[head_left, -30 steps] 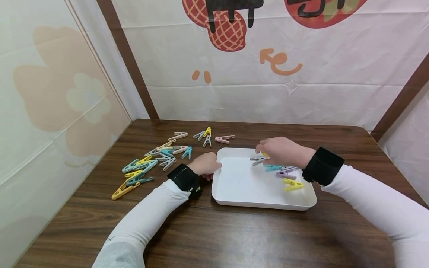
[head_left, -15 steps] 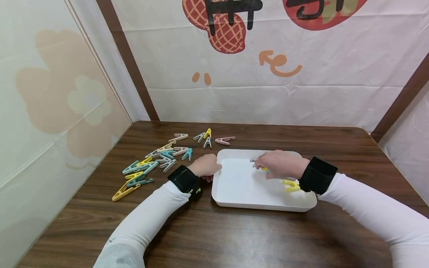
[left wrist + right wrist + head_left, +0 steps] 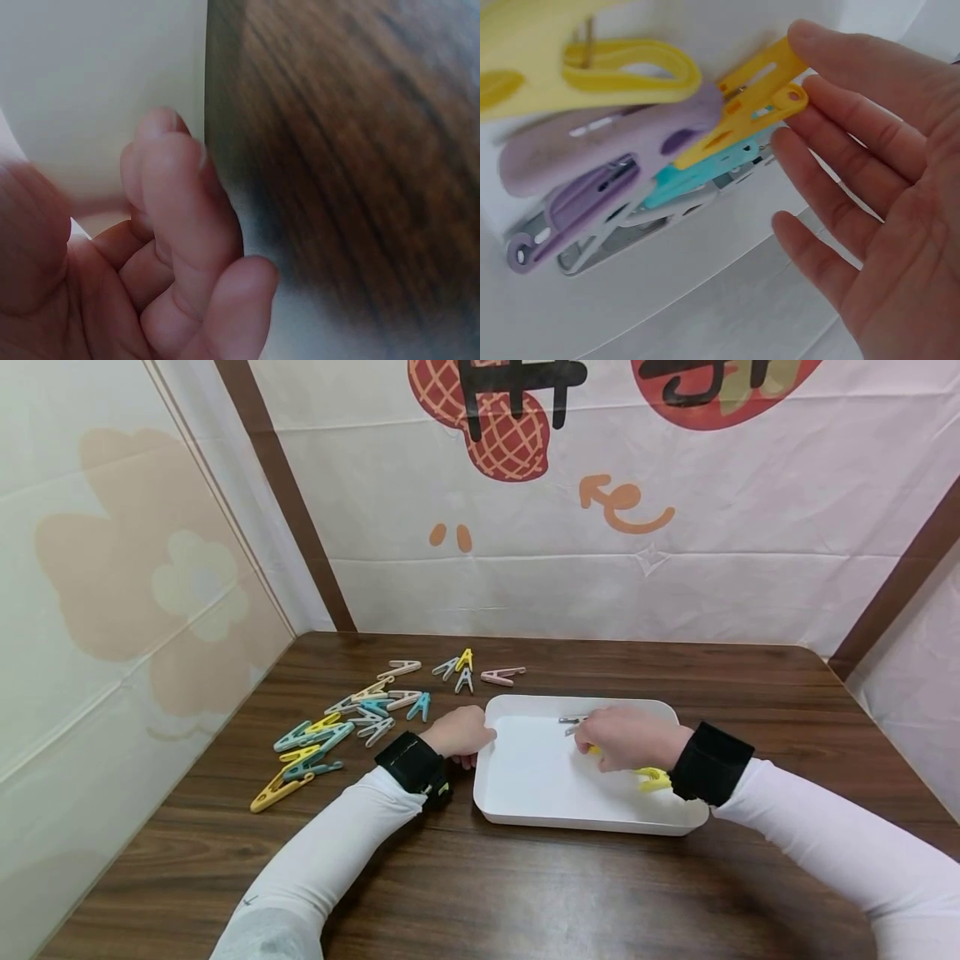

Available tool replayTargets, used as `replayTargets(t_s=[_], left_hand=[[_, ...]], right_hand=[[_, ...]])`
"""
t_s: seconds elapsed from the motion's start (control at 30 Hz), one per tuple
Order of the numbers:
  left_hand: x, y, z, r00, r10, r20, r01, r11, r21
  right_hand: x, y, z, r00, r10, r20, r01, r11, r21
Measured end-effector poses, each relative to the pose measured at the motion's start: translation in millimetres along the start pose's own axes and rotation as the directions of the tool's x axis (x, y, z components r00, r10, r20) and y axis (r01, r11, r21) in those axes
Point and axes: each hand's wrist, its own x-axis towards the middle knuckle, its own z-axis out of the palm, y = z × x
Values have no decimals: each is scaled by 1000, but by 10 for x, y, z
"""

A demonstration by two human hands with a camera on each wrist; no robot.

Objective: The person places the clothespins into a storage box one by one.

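A white tray (image 3: pixel 525 810) lies on the brown table. My left hand (image 3: pixel 459 732) grips its left side, thumb at the rim and fingers outside the wall; the left wrist view shows the curled fingers (image 3: pixel 180 195) against that wall. Over the tray, my right hand (image 3: pixel 630 739) pinches an orange-yellow clothespin (image 3: pixel 754 105) by its ends, between thumb and index finger, the other fingers spread loosely. Around that clothespin in the right wrist view are a purple clothespin (image 3: pixel 585 202), a turquoise clothespin (image 3: pixel 694 176), grey ones and a paler yellow clothespin (image 3: pixel 630 75).
Several mixed-colour clothespins (image 3: pixel 322 735) lie in a loose heap left of the tray. A small group with a yellow clothespin (image 3: pixel 465 658) and a pink clothespin (image 3: pixel 501 676) lies behind it. A printed cloth wall (image 3: pixel 487 585) stands at the table's back edge.
My right hand has come down from near the tray's back rim towards its middle, with the orange-yellow clothespin, now covering the turquoise and purple ones in the head view. The left hand stays put.
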Motion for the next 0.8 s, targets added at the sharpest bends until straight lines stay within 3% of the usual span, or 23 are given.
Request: replayTargets(t_s=[0.27, 0.43, 0.53, 0.63, 0.8], left_hand=[[27, -25, 31, 1000, 5, 3, -5, 1000, 3], [26, -26, 44, 1000, 3, 9, -3, 1000, 11], [7, -22, 32, 1000, 6, 6, -6, 1000, 12], [-1, -18, 9, 1000, 4, 6, -4, 1000, 5], [-8, -9, -10, 1000, 12, 4, -12, 1000, -6]], right_hand=[[-44, 8, 67, 999, -29, -42, 29, 999, -21], [-162, 50, 46, 986, 20, -167, -7, 997, 75], [-299, 113, 3, 959, 126, -254, -103, 989, 102], [-466, 191, -51, 915, 260, -308, -233, 965, 121], [-719, 309, -100, 848, 444, -289, -405, 895, 186]])
